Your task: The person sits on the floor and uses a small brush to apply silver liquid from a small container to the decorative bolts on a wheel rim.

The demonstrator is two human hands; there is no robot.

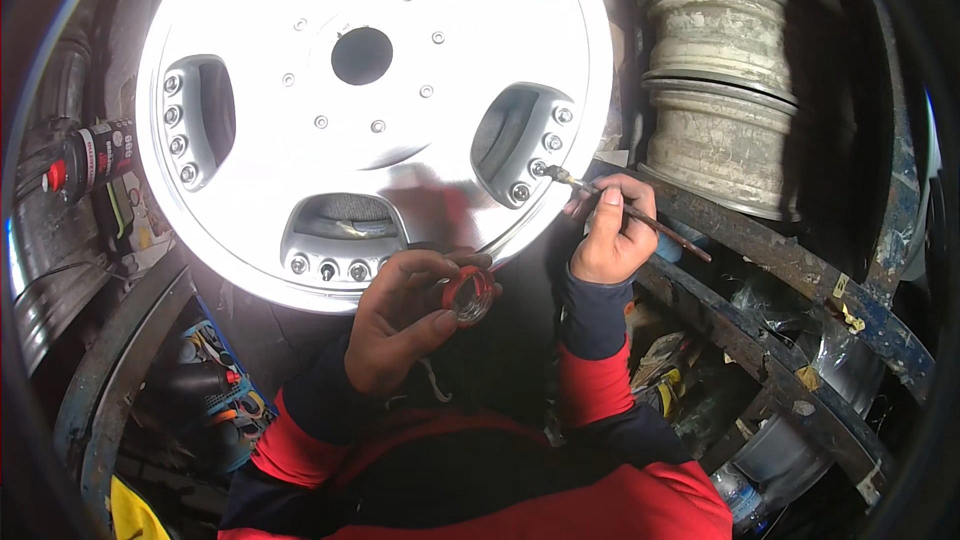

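Note:
A large silver wheel rim [255, 200] lies face up in front of me, brightly lit, with bolts set in groups along its openings. My right hand [617, 235] pinches a thin paintbrush [655, 224] near its middle. The brush tip touches or hovers just beside a bolt [539, 169] at the rim's lower right opening; I cannot tell which. Close to the rim's near edge, my left hand [405, 310] holds a small red bottle cap [468, 297], tilted so its inside shows. What lies in the cap is hard to make out.
Several worn, dirty wheel rims [718, 70] are stacked at the far right. A dark bottle with a red cap [92, 160] lies at the left. Paint-stained metal bars [790, 252] cross the right side. Below them sits a plastic bottle [738, 495]; yellow cloth [135, 512] shows at lower left.

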